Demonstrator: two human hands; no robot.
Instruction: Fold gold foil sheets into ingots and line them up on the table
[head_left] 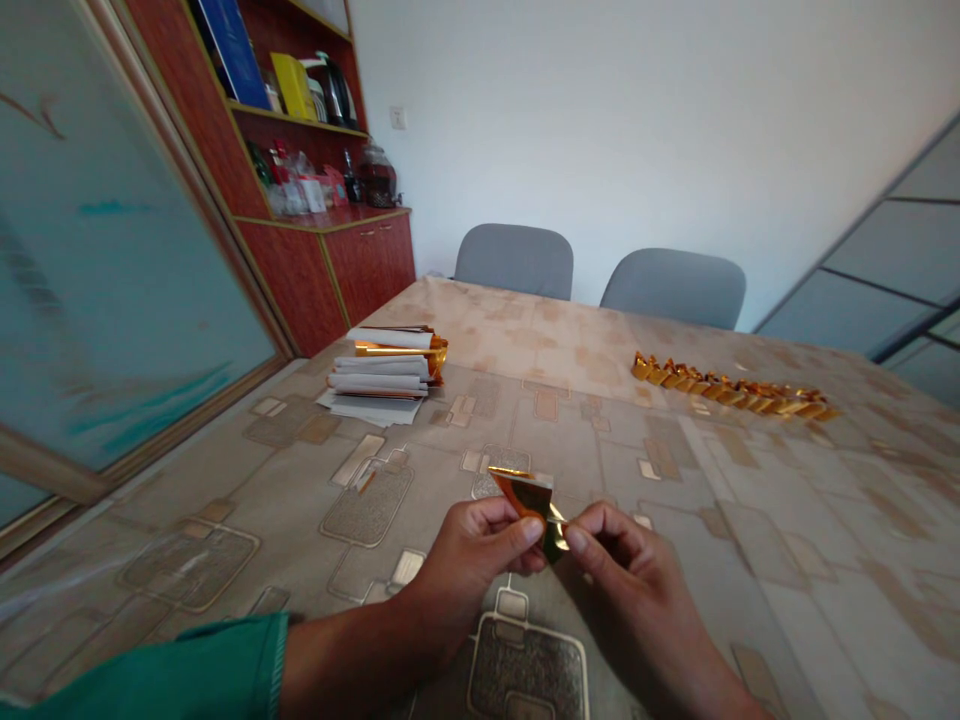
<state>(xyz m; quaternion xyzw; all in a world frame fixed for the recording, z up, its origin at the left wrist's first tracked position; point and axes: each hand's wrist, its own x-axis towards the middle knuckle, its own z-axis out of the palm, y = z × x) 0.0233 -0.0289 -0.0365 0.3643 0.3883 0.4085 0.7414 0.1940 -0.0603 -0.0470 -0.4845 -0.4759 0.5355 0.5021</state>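
Observation:
Between my hands, above the tablecloth, is a partly folded piece of gold foil paper (pixel 525 490), shiny outside with a pale edge showing at the top. My left hand (pixel 491 540) grips its body, thumb pressed on the near face. With thumb and forefinger, my right hand (pixel 626 560) pinches the narrow right end. Farther left lies a stack of foil sheets (pixel 386 380), mostly grey-white side out with some gold showing. Over to the right, a long row of folded gold foil pieces (pixel 731 388) stands packed side by side.
A patterned tablecloth (pixel 442 450) covers the table. Two grey chairs (pixel 514 260) stand along its far side by the white wall. At the back left is a red-brown cabinet (pixel 367 260) holding bottles, a jar and a kettle, beside a glass door (pixel 112 250).

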